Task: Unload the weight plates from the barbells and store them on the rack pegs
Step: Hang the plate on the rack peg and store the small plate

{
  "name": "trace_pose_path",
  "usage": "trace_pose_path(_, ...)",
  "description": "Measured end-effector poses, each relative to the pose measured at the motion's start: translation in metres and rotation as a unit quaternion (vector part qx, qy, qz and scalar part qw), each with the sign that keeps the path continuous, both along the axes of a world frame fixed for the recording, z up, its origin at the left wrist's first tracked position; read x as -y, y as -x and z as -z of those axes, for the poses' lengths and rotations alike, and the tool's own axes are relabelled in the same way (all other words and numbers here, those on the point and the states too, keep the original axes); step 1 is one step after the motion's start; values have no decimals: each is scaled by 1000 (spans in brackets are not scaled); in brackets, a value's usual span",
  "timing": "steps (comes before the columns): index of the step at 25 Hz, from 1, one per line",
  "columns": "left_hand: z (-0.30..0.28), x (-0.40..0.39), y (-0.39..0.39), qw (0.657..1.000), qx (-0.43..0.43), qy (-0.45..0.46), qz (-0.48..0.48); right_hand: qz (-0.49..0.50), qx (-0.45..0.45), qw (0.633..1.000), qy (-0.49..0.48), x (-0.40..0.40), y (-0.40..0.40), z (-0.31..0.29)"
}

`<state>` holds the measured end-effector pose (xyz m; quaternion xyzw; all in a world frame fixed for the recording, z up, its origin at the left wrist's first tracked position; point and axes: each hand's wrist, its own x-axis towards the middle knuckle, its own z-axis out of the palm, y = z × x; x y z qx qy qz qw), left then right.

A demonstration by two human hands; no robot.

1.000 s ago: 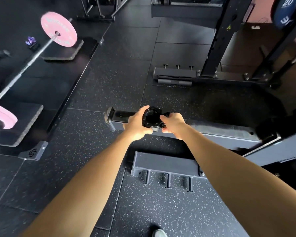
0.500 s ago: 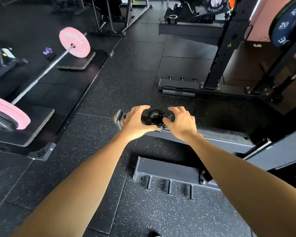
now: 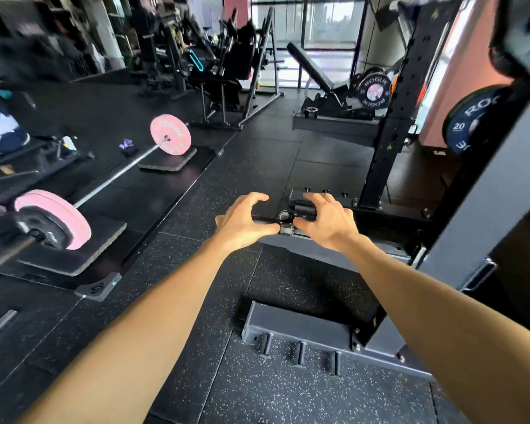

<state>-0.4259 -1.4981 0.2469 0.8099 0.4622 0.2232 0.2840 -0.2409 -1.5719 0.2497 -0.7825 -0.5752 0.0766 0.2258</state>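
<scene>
Small black collar (image 3: 285, 222) on the grey rack base beam (image 3: 315, 240), between left hand (image 3: 242, 223) and right hand (image 3: 326, 223), thumbs just beside it, fingers spread and loosely curved, gripping nothing. Off left: barbell (image 3: 117, 174) resting on pads, pink plates (image 3: 170, 134) at either end. At right: dark plate (image 3: 468, 120) hung on the rack.

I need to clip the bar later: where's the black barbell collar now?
Centre of the head view: the black collar sits on the rack's base beam, between the left hand and right hand.

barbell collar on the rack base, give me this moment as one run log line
left hand: open beside collar | right hand: open beside collar | collar: on rack base beam | pink plates: on barbell
</scene>
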Motion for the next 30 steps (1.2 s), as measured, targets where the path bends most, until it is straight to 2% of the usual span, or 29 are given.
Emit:
trace_pose_path(7, -82, 105, 3, 998, 35, -54, 29, 27, 36, 998, -34, 121, 10, -87)
trace_pose_path(18, -175, 217, -115, 984, 73, -75, 146, 120, 50, 991, -45, 276, -84, -176)
trace_pose_path(24, -220, 238, -158, 983, 81, -113, 122, 127, 72, 986, -80, 312, -138, -221)
trace_pose_path(30, -261, 217, -189, 971, 141, -160, 109, 112, 93, 983, -109, 301, -177, -263)
